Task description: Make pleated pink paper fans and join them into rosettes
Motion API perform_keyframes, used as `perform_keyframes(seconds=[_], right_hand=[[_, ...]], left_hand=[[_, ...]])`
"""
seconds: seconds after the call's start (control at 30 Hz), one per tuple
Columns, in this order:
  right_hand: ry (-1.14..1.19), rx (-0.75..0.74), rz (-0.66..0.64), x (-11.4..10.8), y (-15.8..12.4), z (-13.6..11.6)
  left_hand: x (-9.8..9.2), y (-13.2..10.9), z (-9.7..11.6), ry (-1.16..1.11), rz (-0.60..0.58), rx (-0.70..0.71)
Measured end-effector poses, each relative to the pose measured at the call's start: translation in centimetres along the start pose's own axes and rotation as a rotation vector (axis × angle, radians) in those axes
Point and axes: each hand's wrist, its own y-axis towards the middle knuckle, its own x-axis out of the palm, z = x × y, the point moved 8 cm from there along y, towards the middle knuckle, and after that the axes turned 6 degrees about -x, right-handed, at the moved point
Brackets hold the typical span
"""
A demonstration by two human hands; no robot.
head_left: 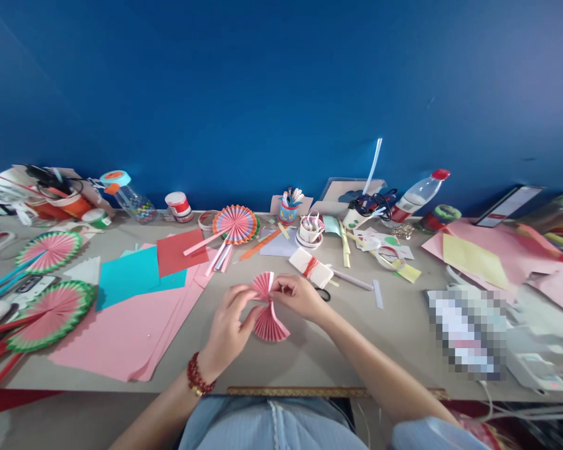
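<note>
A pink pleated paper fan [271, 324] is pinched at its narrow middle, its two halves spreading up and down in a bow-tie shape just above the table. My right hand [300, 298] grips that middle between thumb and fingertips. At the fan's left side, my left hand [229, 322] curves round it, with the index fingertip on the upper half and the thumb on the lower. Behind the right hand lie a white bundle tied with red string [311, 267] and the black loop of a handle [323, 294].
Pink sheets [117, 337], a turquoise sheet [126, 278] and a red sheet [181, 250] lie left. Finished round fans [234, 226] rest on the table. Pen cups [288, 212], a tape roll [389, 256] and a bottle [417, 197] stand near the blue wall [281, 94].
</note>
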Motion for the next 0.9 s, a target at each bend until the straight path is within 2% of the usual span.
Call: perform_keyframes(seconds=[0.1, 0.23, 0.33, 0.5, 0.7, 0.9], right_hand=[[-0.02, -0.006, 0.012, -0.3, -0.1, 0.2], [-0.025, 0.047, 0.037, -0.8, -0.7, 1.6], [-0.002, 0.062, 0.02, -0.9, -1.0, 2.7], [0.004, 0.053, -0.018, -1.0, -1.1, 3.5], [-0.012, 0.049, -0.063, -1.2, -1.1, 3.7], [-0.04, 0.047, -0.064, -1.6, -1.5, 3.8]], left_hand=[[2.1, 2.0, 0.9, -0.029, -0.111, 0.008], [3.6, 3.9, 0.1, -0.081, -0.222, -0.067], [4.4, 4.5, -0.6, -0.023, -0.287, -0.096], [5.7, 4.7, -1.2, -0.076, -0.398, -0.149], [6.4, 4.5, -1.1, 0.048, -0.413, -0.091], [7.3, 4.6, -2.3, -0.011, -0.426, -0.151]])
